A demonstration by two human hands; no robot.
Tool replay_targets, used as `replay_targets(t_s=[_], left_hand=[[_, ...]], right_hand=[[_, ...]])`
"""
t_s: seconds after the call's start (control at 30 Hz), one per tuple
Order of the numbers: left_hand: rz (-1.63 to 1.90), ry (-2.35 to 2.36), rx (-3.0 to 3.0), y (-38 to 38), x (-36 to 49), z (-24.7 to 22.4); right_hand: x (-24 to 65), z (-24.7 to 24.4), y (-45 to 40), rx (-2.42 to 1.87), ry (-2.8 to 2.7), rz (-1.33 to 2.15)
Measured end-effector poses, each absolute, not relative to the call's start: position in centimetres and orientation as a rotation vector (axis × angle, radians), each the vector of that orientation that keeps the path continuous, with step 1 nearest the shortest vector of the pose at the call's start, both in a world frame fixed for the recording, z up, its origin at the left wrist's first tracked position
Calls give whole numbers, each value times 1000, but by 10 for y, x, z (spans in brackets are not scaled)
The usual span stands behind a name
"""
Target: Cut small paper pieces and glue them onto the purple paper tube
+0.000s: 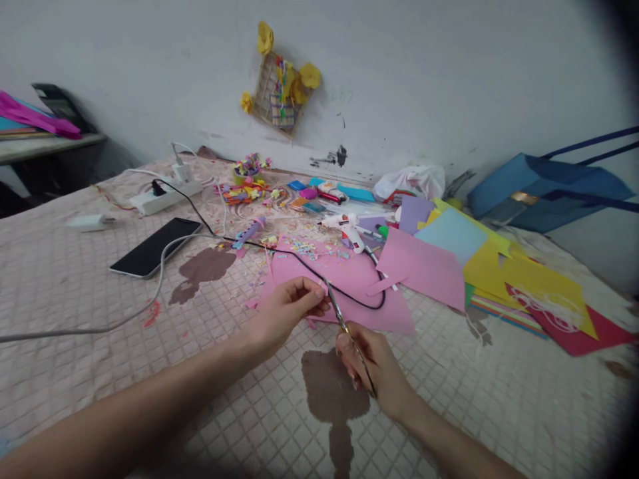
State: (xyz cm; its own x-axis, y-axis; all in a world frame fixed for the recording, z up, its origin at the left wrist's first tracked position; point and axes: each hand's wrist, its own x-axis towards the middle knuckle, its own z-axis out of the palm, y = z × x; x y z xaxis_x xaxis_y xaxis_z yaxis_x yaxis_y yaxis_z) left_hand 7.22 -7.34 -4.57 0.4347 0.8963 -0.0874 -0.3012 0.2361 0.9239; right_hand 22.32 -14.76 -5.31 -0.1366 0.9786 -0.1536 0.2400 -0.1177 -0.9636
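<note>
My right hand [367,359] is wrapped round a pair of scissors [338,311], whose slim metal blades point up and away from me. My left hand [294,303] is closed in a pinch at the blade tips, on what looks like a small piece of pale pink paper [323,287], mostly hidden by the fingers. Beneath both hands lies a pink sheet of paper [389,319], with many tiny paper clippings [299,247] on its far part. A black cable [304,263] crosses the sheet and loops beyond the scissors.
A white glue gun [349,231] lies behind the sheet. Coloured papers [449,233] and a blue bag [524,189] are on the right. To the left are a tablet [156,247], a power strip [164,195] and a grey cable [162,266]. A bowl of paper pieces [247,174] stands near the wall.
</note>
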Motion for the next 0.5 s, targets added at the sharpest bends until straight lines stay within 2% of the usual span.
replay_targets(t_s=[0.5], left_hand=[[947,720,997,-75,73,-46]], right_hand=[[223,-53,-147,-1428,-1430,1283]])
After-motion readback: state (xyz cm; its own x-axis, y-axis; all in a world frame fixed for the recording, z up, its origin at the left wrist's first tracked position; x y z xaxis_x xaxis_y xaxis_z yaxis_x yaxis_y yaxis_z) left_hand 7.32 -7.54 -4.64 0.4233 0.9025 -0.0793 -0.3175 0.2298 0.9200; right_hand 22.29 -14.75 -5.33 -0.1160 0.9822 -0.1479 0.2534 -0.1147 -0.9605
